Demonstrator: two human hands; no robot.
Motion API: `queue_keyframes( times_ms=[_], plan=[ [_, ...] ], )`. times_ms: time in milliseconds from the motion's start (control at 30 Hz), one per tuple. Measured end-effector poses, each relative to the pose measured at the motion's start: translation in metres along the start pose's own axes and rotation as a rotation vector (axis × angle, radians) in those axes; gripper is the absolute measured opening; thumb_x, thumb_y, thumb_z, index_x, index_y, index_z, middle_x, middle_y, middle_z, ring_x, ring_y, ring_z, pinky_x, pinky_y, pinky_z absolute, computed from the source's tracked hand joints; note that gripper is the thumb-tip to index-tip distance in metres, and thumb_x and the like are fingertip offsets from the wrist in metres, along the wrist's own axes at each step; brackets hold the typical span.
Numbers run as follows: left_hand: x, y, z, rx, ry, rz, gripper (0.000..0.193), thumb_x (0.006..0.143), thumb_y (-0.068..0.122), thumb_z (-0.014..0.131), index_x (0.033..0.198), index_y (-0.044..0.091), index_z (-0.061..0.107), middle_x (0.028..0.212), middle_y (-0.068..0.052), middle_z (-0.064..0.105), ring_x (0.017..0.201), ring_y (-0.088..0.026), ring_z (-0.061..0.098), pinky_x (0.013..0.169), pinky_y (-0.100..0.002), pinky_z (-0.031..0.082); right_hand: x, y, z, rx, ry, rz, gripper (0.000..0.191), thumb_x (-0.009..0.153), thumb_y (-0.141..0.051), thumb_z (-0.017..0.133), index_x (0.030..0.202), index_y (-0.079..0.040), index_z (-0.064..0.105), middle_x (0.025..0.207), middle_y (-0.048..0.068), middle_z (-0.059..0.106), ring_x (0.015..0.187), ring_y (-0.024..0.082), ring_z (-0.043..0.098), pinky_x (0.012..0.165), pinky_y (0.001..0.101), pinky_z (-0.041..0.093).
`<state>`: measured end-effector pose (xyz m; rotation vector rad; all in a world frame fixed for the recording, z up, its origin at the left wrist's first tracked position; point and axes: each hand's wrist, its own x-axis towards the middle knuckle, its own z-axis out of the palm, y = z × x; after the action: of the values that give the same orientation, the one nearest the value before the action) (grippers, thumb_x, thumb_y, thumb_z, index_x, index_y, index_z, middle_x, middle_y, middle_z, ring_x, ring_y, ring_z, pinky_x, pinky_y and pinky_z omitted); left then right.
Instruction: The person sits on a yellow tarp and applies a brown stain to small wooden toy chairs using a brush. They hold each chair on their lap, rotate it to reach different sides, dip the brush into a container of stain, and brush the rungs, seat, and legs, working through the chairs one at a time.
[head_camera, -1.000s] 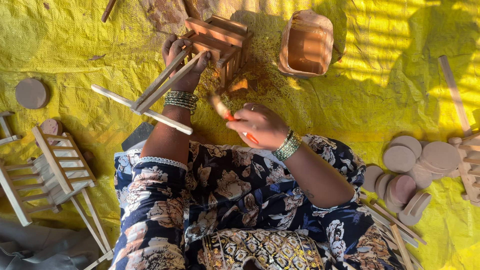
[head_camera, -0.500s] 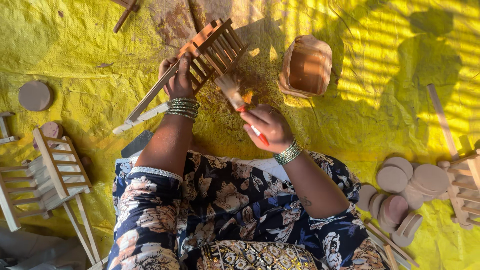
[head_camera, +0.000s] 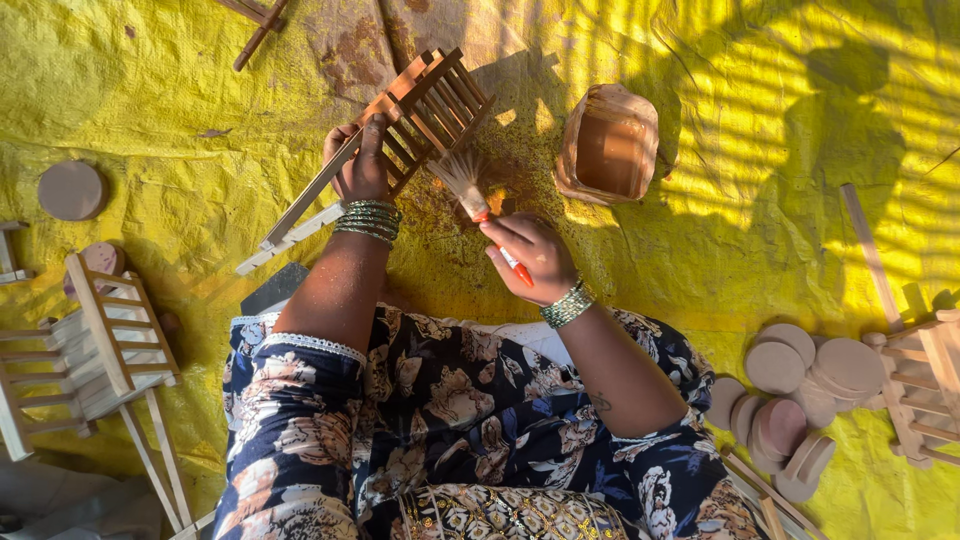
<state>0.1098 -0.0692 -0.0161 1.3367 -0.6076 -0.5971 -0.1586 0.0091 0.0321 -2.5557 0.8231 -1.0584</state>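
Left hand (head_camera: 360, 165) grips slatted wooden frame (head_camera: 425, 110), tilted. Right hand (head_camera: 530, 255) holds paintbrush (head_camera: 470, 190), bristles just beside frame; paint container (head_camera: 610, 145) to the frame's right.

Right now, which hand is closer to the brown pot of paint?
The right hand. It holds a brush just left of and below the pot. The left hand is farther away, gripping the wooden rack.

Single head-worn view, looking steeply down from above the person's lap at close range. Frame faces the crinkled yellow plastic ground sheet (head_camera: 150, 120), which extends beyond, left and right of the hands (head_camera: 450, 215).
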Motion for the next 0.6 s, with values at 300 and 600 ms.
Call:
queue_keyframes(
  times_ms=[300,600],
  plan=[
    [-0.003,0.001,0.001,-0.036,-0.011,0.016,0.036,0.086,0.031,0.085,0.093,0.004,0.062,0.087,-0.005,0.065,0.083,-0.013,0.060,0.081,-0.031,0.051,0.010,-0.025,-0.012,-0.052,0.022,-0.098,0.036,0.082,-0.005,0.080,0.117,-0.003,0.071,0.110,0.009,0.070,0.096,0.027,0.068,0.092,0.0413,0.056],
    [0.000,0.000,0.002,-0.103,-0.022,0.075,0.042,0.086,0.032,0.088,0.096,0.000,0.062,0.088,-0.006,0.067,0.084,-0.015,0.062,0.081,-0.031,0.053,0.009,-0.032,-0.031,-0.129,-0.011,-0.040,0.035,0.082,-0.006,0.079,0.116,-0.005,0.072,0.108,0.009,0.070,0.096,0.025,0.068,0.099,0.0440,0.053]
  ],
)
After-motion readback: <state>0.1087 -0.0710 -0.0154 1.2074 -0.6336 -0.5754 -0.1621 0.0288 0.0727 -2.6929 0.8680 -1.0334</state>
